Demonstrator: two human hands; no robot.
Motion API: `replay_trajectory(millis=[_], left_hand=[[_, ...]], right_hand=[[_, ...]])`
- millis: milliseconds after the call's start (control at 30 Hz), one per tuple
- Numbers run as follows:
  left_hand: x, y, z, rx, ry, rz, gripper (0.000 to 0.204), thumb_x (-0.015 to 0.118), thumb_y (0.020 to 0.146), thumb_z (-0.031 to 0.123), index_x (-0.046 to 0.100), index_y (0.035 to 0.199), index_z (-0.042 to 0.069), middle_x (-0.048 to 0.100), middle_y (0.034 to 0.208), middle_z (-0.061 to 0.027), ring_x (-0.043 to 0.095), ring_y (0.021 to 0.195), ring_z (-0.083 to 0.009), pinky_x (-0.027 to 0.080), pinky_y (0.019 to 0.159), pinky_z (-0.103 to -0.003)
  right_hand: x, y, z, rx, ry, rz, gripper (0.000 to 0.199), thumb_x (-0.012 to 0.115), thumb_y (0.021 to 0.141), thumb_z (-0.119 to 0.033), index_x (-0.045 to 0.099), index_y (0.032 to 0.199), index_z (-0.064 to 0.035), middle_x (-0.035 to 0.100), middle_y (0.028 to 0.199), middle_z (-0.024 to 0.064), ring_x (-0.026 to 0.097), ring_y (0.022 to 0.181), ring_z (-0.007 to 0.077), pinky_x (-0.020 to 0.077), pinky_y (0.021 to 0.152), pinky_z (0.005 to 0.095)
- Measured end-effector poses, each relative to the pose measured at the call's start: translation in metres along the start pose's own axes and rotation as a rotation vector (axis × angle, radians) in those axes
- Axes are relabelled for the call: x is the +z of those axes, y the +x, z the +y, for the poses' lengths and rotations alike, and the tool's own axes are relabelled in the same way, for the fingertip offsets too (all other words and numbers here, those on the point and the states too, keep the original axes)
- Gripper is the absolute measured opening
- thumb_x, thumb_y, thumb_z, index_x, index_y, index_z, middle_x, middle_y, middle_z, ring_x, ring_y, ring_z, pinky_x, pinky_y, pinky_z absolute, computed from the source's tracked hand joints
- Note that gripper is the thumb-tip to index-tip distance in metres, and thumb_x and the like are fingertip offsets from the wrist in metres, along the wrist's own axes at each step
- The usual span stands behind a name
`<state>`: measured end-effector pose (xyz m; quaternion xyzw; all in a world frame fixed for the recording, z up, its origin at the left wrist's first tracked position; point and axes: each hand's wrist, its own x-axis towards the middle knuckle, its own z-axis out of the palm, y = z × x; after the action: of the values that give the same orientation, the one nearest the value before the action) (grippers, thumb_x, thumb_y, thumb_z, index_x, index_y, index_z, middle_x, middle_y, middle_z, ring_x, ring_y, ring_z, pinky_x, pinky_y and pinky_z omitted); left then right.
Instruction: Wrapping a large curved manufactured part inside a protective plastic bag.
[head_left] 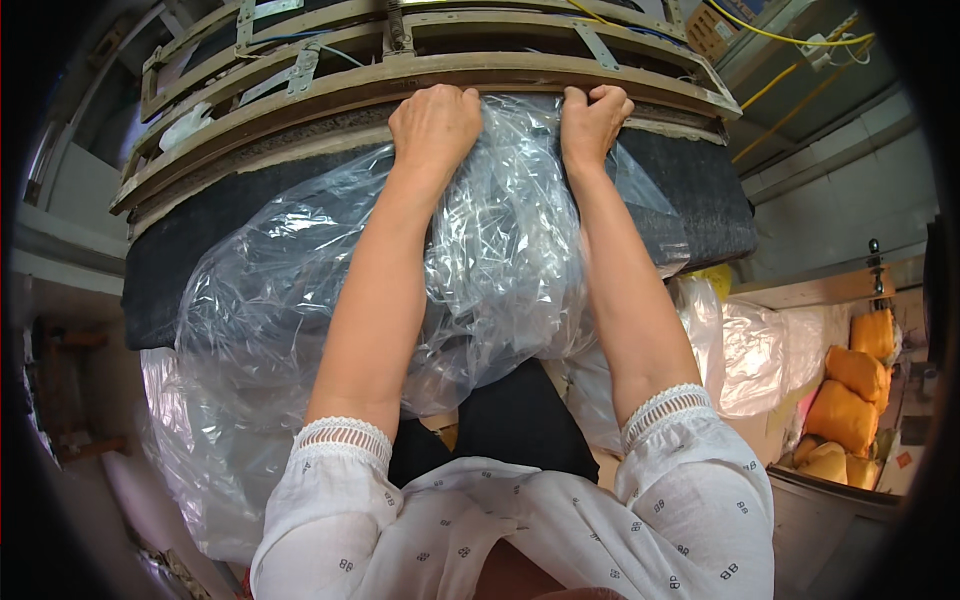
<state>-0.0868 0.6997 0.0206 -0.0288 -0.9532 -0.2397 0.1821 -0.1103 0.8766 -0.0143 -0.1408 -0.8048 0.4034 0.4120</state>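
Clear, crinkled plastic film drapes over a dark padded surface and hangs down in front of me toward my lap. My left hand is closed on the film's far edge, knuckles up against a brown bar. To its right, my right hand is also closed at the same edge, its thumb beside the curled fingers. Between the two hands the film is bunched in shiny folds. The fingertips of both hands are mostly hidden.
Beyond the bar rises a slatted frame with metal brackets and wires. A yellow cable runs at the upper right. More plastic lies at right, near stacked orange bundles. A white crumpled item sits on the frame's left.
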Motion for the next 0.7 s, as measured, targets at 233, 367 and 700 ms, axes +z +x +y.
replay_trajectory(millis=[233,367,700], left_hand=[[-0.016,-0.003,0.006,-0.014,-0.035,-0.053,0.049,0.043,0.087,0.037,0.067,0.075,-0.004,0.064,0.080,-0.0239,0.062,0.080,-0.0387,0.048,0.076,-0.044],[-0.018,-0.004,0.010,-0.014,-0.024,-0.084,0.044,0.046,0.087,0.036,0.067,0.077,-0.001,0.064,0.080,-0.0235,0.062,0.081,-0.0384,0.048,0.074,-0.044],[-0.062,-0.063,0.021,0.100,-0.889,0.114,0.018,0.054,0.090,0.018,0.058,0.082,0.002,0.051,0.060,-0.0028,0.044,0.054,-0.0086,0.037,0.052,-0.023]], right_hand=[[-0.004,0.006,-0.002,0.057,0.201,0.016,0.025,0.050,0.083,-0.022,0.041,0.085,0.0009,0.042,0.095,0.0184,0.040,0.091,0.0313,0.0312,0.088,0.0384],[-0.006,0.011,-0.005,0.068,0.276,0.075,0.029,0.047,0.088,-0.026,0.041,0.083,0.0019,0.042,0.093,0.0185,0.040,0.091,0.0301,0.0307,0.087,0.0385],[-0.108,-0.056,-0.053,0.150,0.791,-0.179,0.026,0.040,0.095,-0.030,0.048,0.090,-0.0049,0.048,0.086,0.0028,0.047,0.078,0.0110,0.0381,0.074,0.0229]])
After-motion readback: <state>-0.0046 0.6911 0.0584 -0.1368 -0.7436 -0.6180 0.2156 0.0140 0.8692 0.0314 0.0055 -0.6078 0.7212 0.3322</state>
